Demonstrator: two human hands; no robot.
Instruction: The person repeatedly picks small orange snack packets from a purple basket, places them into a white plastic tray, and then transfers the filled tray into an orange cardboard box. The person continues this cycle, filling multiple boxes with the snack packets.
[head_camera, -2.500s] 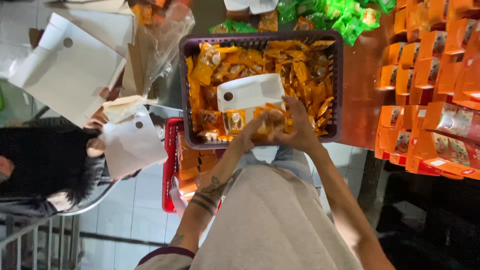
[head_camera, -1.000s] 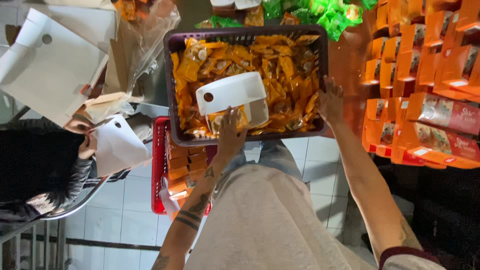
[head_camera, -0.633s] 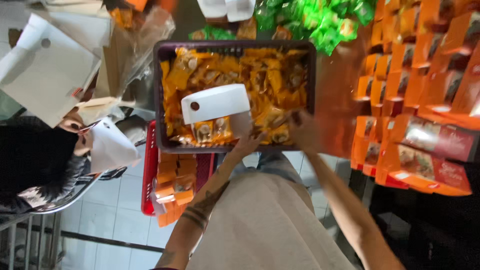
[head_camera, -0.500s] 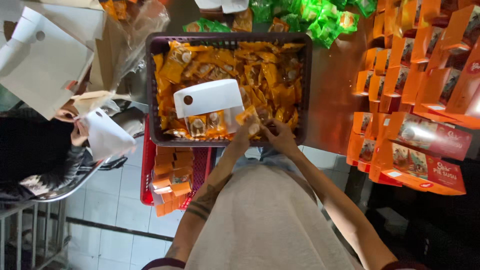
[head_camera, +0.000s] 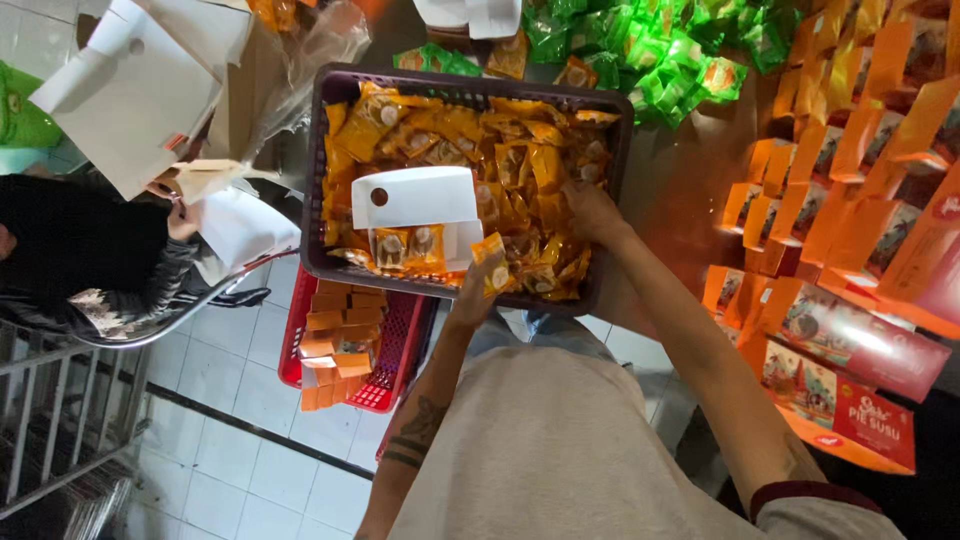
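Note:
A dark plastic basket in front of me is full of small orange snack packets. On the packets lies an open white cardboard box with two packets inside. My left hand holds an orange packet right beside that box at the basket's near edge. My right hand reaches into the pile at the basket's right side, fingers closed among the packets; whether it grips one I cannot tell.
Orange cartons lie stacked on the table at right, green packets at the back. A red basket with orange boxes sits on the floor at left. Another person at left folds white boxes.
My hands were together at the basket's near edge; now the right hand has moved up into the packets and the left hand holds a packet beside the white box.

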